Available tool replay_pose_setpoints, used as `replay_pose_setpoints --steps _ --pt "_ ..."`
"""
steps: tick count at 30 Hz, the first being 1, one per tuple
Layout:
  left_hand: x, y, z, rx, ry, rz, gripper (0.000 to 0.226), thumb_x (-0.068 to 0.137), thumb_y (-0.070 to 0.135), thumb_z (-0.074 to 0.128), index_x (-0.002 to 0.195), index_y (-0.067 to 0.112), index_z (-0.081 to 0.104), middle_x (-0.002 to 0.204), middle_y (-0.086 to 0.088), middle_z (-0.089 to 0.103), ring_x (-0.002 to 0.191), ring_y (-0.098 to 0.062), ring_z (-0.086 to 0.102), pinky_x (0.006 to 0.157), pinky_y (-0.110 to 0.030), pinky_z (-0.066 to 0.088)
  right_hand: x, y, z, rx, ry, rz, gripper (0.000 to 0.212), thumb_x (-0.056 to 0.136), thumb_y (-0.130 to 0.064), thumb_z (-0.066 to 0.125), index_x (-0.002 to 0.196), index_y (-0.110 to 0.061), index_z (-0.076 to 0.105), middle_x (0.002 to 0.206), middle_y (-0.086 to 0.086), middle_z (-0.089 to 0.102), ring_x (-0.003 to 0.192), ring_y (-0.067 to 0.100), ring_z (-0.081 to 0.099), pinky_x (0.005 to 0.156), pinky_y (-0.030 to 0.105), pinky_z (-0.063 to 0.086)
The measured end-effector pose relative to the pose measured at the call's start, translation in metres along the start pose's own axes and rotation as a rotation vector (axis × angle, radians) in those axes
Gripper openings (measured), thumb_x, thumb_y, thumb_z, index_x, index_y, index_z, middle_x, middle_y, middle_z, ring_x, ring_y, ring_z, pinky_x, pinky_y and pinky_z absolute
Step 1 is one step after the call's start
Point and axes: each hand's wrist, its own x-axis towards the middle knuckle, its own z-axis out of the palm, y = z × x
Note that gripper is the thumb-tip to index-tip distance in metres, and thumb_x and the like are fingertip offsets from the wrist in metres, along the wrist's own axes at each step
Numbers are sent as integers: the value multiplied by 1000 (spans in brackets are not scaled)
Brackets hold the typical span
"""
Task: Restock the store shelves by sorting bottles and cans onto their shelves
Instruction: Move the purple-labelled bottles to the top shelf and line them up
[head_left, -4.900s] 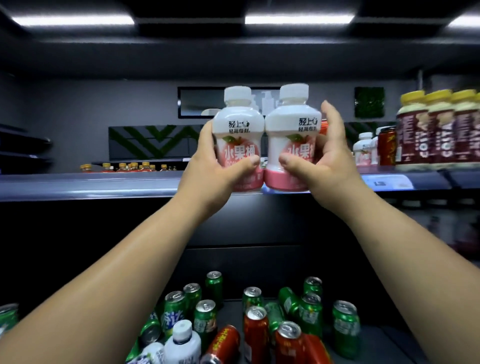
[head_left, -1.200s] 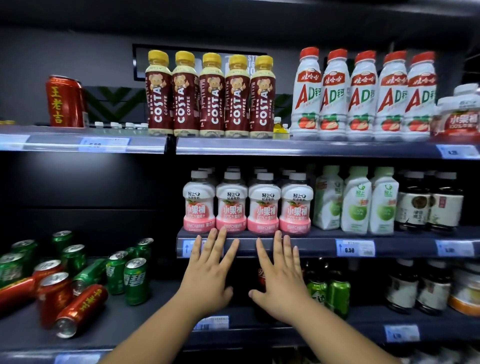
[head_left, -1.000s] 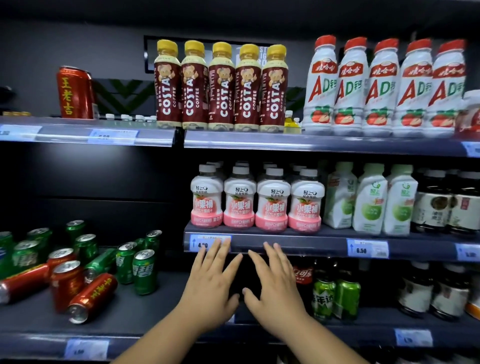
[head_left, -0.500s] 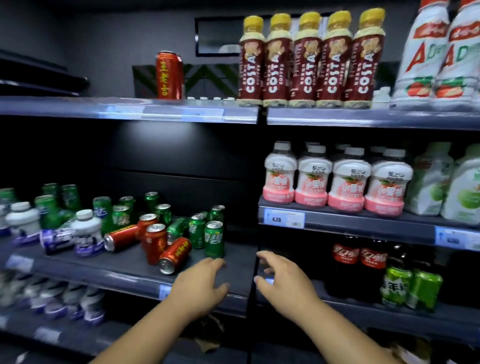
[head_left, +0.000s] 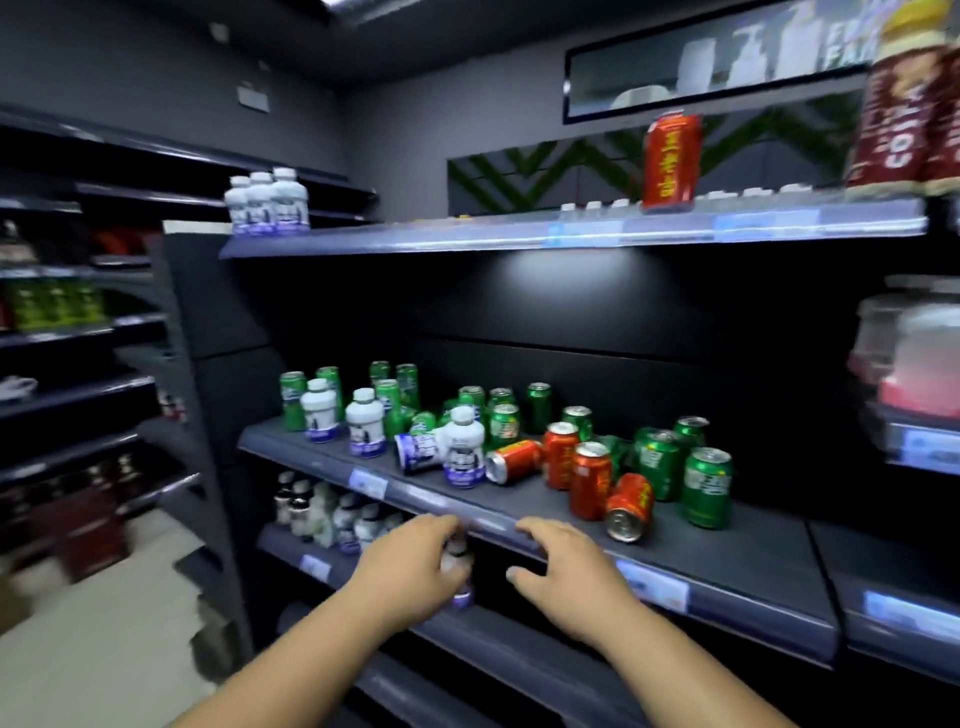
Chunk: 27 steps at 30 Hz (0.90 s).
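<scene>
1. Green cans (head_left: 707, 486) and red cans (head_left: 589, 480) are scattered on the middle shelf (head_left: 753, 551), some toppled, with white bottles (head_left: 465, 452) among them toward its left.
2. Left hand (head_left: 410, 566) is seen against a small bottle (head_left: 458, 558) one shelf below; whether it is grasped cannot be determined.
3. Right hand (head_left: 566, 577) is held loosely curled and empty at the shelf's front edge.

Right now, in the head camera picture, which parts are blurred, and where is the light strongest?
Head view: motion blur smears the pink bottles and the brown coffee bottles at the right edge, also the far-left shelves; the cans on the middle shelf are fairly sharp. Head view: the brightest patch lies on the back panel under the upper shelf.
</scene>
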Motion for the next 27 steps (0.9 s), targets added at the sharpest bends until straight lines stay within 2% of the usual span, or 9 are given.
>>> replay_pose_setpoints --steps 3,6,9,15,19,22,25,27 --pt "-17 -55 -18 28 -4 -74 48 79 52 54 124 36 54 123 11 61 114 -15 60 90 -33 50 23 -46 32 26 -17 -45 58 88 -41 66 142 -28 51 145 -4 53 132 15 50 107 26 38" --pt "-28 -101 -31 13 -7 -133 59 74 59 47 129 37 52 128 13 60 115 -11 59 93 -34 50 46 -80 59 73 -59 -64 55 83 -42 69 135 -28 56 135 -5 60 124 15 56 103 27 43" --pt "-26 -136 -37 -12 8 -178 55 79 53 52 132 38 51 130 18 57 112 -9 58 93 -32 49 68 -100 78 117 -77 -63 55 79 -44 70 130 -31 59 127 -9 62 115 13 59 98 28 47" --pt "10 -172 -17 -26 -21 -181 49 83 50 55 130 36 51 129 15 57 115 -10 57 91 -31 49 112 -96 105 179 -106 -20 59 70 -54 67 125 -33 60 123 -12 64 109 9 60 97 27 48" --pt "50 -191 0 -23 -41 -172 47 82 52 54 126 38 50 121 13 59 105 -10 59 86 -32 50 161 -80 112 180 -94 8 55 79 -40 75 130 -28 59 125 -8 61 112 11 59 97 26 46" --pt "82 -213 3 -27 -34 -197 45 81 51 55 123 39 51 118 16 60 104 -8 59 85 -31 50 210 -75 120 205 -90 1 53 79 -39 75 128 -26 59 124 -3 63 108 13 60 95 29 47" --pt "110 -237 -5 -30 5 -229 41 81 45 57 122 39 54 116 17 61 104 -8 59 81 -28 48 259 -82 130 221 -109 -34 54 81 -39 73 132 -27 57 124 -8 61 108 12 59 91 25 44" --pt "126 -256 -9 -50 24 -265 47 76 49 52 122 40 55 114 17 61 105 -9 59 82 -29 48 288 -90 140 266 -120 -49 55 82 -37 73 133 -28 55 120 -9 59 101 10 58 86 24 42"
